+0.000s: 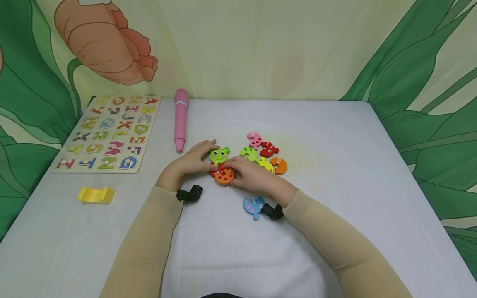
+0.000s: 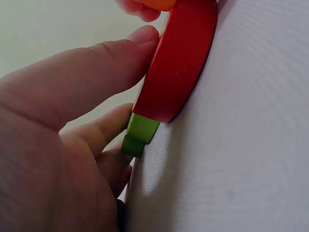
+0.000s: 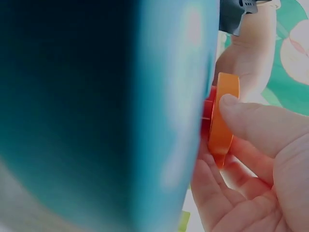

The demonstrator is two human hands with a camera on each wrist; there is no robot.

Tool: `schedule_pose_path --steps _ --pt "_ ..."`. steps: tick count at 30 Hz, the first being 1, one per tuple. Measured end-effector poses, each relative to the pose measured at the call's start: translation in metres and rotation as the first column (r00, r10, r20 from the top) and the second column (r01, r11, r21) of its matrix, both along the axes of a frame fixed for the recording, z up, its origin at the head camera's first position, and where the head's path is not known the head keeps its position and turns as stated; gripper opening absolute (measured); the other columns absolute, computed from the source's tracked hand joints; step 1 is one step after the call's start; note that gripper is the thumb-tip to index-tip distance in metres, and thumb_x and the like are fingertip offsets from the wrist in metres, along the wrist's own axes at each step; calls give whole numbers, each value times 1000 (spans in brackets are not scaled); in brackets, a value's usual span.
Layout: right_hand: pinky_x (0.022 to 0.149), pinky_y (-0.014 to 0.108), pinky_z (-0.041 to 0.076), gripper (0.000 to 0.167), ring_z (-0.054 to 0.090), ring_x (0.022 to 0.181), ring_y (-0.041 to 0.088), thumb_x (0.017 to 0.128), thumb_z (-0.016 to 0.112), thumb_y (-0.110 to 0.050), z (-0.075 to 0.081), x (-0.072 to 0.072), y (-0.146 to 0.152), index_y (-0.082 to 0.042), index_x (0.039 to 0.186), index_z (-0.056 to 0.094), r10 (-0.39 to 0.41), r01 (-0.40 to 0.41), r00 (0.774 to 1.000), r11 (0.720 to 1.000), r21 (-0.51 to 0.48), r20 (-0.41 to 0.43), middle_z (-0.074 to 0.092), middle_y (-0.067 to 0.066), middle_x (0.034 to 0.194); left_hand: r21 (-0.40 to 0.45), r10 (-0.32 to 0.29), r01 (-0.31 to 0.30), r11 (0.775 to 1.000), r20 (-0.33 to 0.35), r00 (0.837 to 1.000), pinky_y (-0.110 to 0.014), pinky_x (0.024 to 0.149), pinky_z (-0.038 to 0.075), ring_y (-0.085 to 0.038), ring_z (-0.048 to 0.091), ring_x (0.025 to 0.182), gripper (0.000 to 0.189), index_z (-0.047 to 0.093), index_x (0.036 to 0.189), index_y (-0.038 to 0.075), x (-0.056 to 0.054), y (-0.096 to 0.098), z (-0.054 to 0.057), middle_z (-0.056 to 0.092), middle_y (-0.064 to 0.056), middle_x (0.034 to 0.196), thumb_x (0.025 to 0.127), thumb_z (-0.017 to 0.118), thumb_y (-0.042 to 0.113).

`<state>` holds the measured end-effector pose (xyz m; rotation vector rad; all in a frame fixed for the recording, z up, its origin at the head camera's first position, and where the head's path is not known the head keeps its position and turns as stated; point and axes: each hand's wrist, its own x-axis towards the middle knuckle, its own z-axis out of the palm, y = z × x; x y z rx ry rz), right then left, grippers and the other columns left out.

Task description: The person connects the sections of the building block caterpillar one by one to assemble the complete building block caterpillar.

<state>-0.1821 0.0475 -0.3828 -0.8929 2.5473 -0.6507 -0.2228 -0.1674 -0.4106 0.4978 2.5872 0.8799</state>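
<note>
My left hand (image 1: 191, 159) steadies a red puzzle piece (image 2: 181, 63), its thumb against the edge. The other fingers reach round the green caterpillar-head piece (image 1: 218, 155), which adjoins the red one. From the right, my right hand (image 1: 253, 176) pinches an orange puzzle piece with red dots (image 1: 224, 177) between thumb and fingers. That orange piece overlaps the red one in the head view. In the right wrist view, a blurred blue piece (image 3: 169, 96) close to the lens hides much of the scene.
Beside my right hand lie pink (image 1: 254, 140), dark red (image 1: 269, 149), green (image 1: 249, 153), yellow (image 1: 266, 164) and orange (image 1: 279, 166) pieces. A blue piece (image 1: 253, 207) sits near the right wrist camera (image 1: 273, 212). Leftward are a letter board (image 1: 143, 159), pink pen (image 1: 180, 120) and yellow block (image 1: 95, 195).
</note>
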Motion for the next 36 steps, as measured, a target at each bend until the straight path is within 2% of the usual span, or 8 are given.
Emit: schedule_pose_path --steps 10,21,27,31,36 --pt "104 34 37 49 42 123 18 83 65 -20 -1 -1 4 -13 129 50 21 -21 1000 1000 -4 -5 45 3 134 -4 -3 3 1000 0 1000 -56 111 9 -22 4 142 67 38 137 17 0 0 0 16 2 153 78 65 34" --pt "100 34 41 46 46 119 20 85 63 -22 -2 -2 6 -13 128 53 2 -1 1000 998 56 -8 47 4 131 -8 1 -1 1000 0 1000 -58 110 10 -23 5 141 68 37 137 17 2 1 2 16 1 153 77 65 33" --pt "100 35 41 47 46 119 20 85 62 -23 2 -3 12 -15 130 51 15 -16 1000 999 41 18 44 5 134 -15 6 -6 1000 1 1000 -58 110 10 -23 5 141 68 37 137 18 2 0 1 16 2 153 77 65 33" --pt "95 37 45 48 49 116 20 85 61 -21 12 -3 29 -15 131 47 -62 65 995 997 -38 79 43 5 136 -15 13 -13 1000 12 1000 -58 110 11 -22 4 141 68 37 137 19 1 2 2 15 3 153 77 65 34" --pt "92 42 47 51 49 115 24 85 62 -18 24 -1 67 -12 133 44 -179 196 975 972 -133 131 45 7 132 -9 15 -15 1000 16 1000 -56 111 12 -21 4 142 68 37 138 20 1 2 3 15 3 153 77 65 34"
